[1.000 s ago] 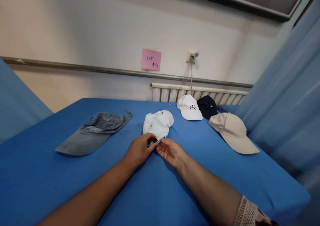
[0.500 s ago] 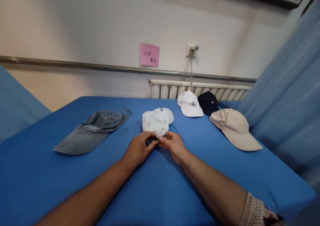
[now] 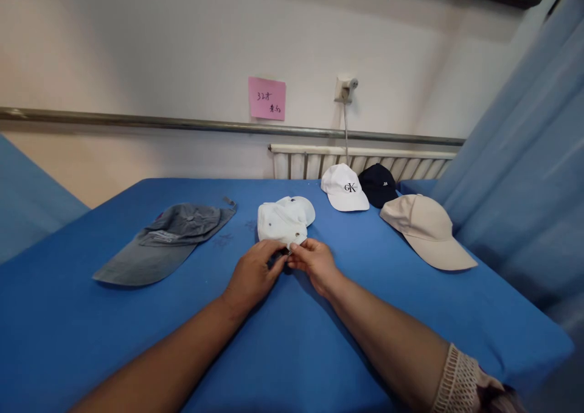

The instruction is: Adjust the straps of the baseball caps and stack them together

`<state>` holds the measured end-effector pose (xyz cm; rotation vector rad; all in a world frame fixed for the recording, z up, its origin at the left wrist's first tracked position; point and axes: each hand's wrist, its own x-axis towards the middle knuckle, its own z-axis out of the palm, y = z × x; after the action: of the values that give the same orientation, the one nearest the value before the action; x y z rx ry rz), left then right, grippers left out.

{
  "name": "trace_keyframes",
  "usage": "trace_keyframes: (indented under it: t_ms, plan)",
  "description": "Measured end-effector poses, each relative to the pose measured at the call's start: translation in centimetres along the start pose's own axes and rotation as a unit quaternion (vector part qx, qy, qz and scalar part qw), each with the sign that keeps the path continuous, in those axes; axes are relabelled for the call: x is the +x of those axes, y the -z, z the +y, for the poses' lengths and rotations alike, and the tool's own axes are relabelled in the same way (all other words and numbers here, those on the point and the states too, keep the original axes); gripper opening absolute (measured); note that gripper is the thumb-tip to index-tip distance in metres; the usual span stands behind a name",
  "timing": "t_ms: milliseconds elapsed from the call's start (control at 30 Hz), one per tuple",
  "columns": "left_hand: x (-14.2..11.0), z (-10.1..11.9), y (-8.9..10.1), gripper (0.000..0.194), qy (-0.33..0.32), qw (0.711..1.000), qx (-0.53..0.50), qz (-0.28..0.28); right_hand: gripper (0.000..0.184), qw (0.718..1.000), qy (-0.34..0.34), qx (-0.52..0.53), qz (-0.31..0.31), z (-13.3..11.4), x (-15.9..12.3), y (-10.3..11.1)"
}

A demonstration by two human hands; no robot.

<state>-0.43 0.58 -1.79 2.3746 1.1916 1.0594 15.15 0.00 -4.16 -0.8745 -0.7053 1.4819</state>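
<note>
A folded white cap [image 3: 283, 220] lies in the middle of the blue table [image 3: 82, 334]. My left hand [image 3: 252, 275] and my right hand [image 3: 314, 263] meet at the cap's near edge. Both pinch the back strap or rim of the white cap, fingers closed, with the fingertips almost touching each other. The exact part held is hidden under my fingers.
A grey cap [image 3: 166, 241] lies to the left. A white cap with a black logo [image 3: 343, 188], a dark navy cap [image 3: 379, 185] and a beige cap [image 3: 424, 229] lie at the back right. A blue curtain [image 3: 524, 157] hangs at right; a radiator [image 3: 365, 165] runs behind.
My right hand has closed from a loose grip into a pinch at the white cap's near edge. Both hands shifted slightly towards the cap. The camera tilted a little.
</note>
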Motion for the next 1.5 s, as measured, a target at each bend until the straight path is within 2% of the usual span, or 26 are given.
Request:
trace_keyframes:
  t_ms: [67, 167, 300, 533, 867, 1100, 1367, 1500]
  plan:
    - [0.14, -0.11, 0.11, 0.027, 0.055, 0.996, -0.063, 0.004, 0.045, 1.000, 0.006, 0.002, -0.017, -0.08, -0.13, 0.06]
    - [0.41, -0.23, 0.24, 0.028, 0.145, 0.976, -0.162, 0.020, 0.046, 0.999, 0.013, -0.019, -0.027, -0.14, -0.14, 0.22]
    - [0.69, -0.18, 0.28, 0.021, 0.190, 0.956, -0.223, 0.008, 0.045, 0.999, 0.012, -0.040, -0.025, 0.01, 0.05, 0.37]
    - [0.85, -0.37, 0.45, 0.021, 0.207, 0.943, -0.260, -0.016, 0.043, 0.997, 0.013, -0.066, -0.032, -0.05, 0.08, 0.29]
    - [0.84, -0.57, 0.16, 0.020, 0.211, 0.944, -0.252, -0.031, 0.044, 0.994, 0.009, -0.102, -0.023, -0.22, 0.52, 0.22]
    - [0.77, -0.12, -0.04, 0.022, 0.210, 0.943, -0.259, 0.004, 0.046, 0.996, 0.017, -0.088, -0.021, -0.19, 0.56, 0.21]
    - [0.86, -0.27, -0.02, 0.019, 0.243, 0.922, -0.301, 0.012, 0.044, 0.996, 0.013, -0.079, -0.031, -0.07, 0.50, 0.49]
    - [0.81, -0.32, 0.05, 0.020, 0.240, 0.926, -0.291, 0.000, 0.044, 0.996, 0.014, -0.088, -0.031, -0.01, 0.54, 0.60]
